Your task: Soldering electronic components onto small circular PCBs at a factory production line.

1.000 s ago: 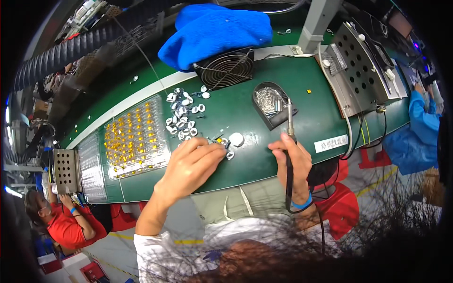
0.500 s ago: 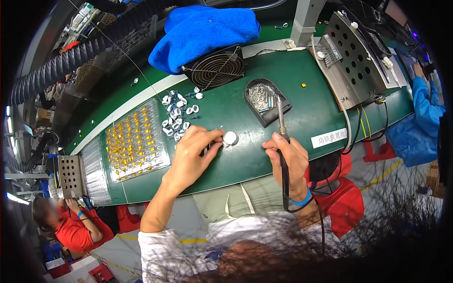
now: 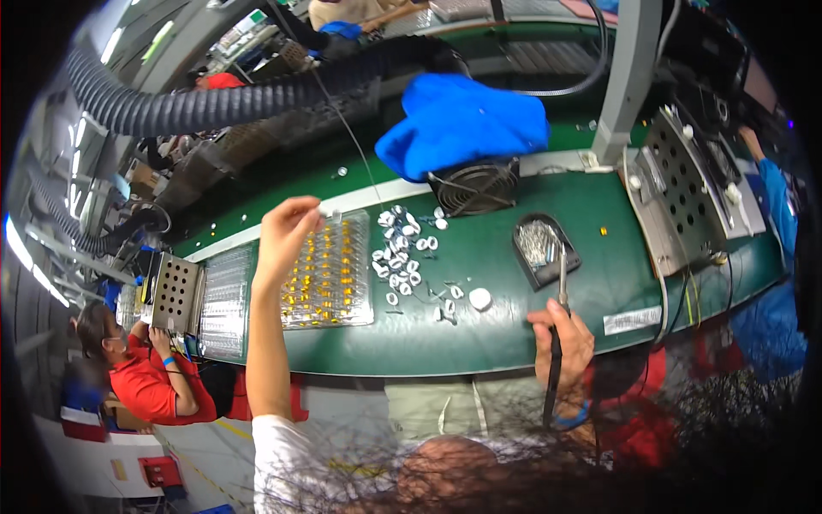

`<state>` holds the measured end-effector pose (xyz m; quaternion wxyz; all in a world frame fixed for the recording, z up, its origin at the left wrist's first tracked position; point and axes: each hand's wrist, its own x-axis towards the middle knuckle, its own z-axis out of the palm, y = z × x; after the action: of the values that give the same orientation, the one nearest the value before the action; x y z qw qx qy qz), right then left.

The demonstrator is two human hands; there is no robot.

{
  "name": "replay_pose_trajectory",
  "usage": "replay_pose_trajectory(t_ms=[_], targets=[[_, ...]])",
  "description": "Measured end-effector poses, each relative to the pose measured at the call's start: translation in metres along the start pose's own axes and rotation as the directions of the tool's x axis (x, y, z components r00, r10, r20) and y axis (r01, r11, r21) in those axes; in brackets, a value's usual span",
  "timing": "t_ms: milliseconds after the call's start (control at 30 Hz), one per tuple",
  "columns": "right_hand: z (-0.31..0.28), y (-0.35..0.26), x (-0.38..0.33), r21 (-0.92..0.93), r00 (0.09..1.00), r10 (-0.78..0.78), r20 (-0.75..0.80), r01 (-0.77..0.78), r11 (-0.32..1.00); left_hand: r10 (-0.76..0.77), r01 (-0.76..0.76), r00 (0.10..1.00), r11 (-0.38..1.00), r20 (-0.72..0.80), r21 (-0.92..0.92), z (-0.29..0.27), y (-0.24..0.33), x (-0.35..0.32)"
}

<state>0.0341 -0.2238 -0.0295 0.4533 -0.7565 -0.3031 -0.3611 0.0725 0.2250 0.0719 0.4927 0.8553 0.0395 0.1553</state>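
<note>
My left hand (image 3: 289,238) is raised over the far left of the clear plastic tray (image 3: 360,319) of small yellow parts. Its thumb and fingertips are pinched together; what sits between them, if anything, is too small to make out. In my right hand (image 3: 567,344) is a soldering iron (image 3: 562,283), its metal shaft pointing away from me across the black container (image 3: 545,279) of shiny metal bits. A round white piece (image 3: 480,298) lies on the green bench between my hands. Several white rings with dark wires (image 3: 398,257) lie scattered right of the tray.
A black fan (image 3: 473,187) with a blue cloth (image 3: 467,124) on top stands at the back. To the right is a perforated metal box (image 3: 672,193) with cables. A ribbed black hose (image 3: 214,107) crosses the upper left. A person in red (image 3: 158,377) works at the left.
My left hand has let go of the round white piece and moved left, up over the tray. The right hand still holds the soldering iron. The whole view has shifted left.
</note>
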Motion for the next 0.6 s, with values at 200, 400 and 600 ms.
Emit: replay_pose_trajectory(t_ms=[200,400,600], targets=[[0.000,-0.004,0.000,0.014,1.000,-0.019,-0.017,0.020,1.000,0.218,-0.194,0.976,0.915,-0.027,0.354,0.014,-0.066,0.114],[-0.003,-0.003,-0.001,0.023,0.997,0.067,0.031,-0.067,0.997,0.113,-0.094,0.994,0.807,0.003,0.584,0.028,-0.119,0.144],[-0.002,-0.009,0.013,-0.038,1.000,0.016,0.025,-0.015,0.999,0.370,-0.350,0.929,0.878,0.000,0.325,0.006,-0.047,0.071]])
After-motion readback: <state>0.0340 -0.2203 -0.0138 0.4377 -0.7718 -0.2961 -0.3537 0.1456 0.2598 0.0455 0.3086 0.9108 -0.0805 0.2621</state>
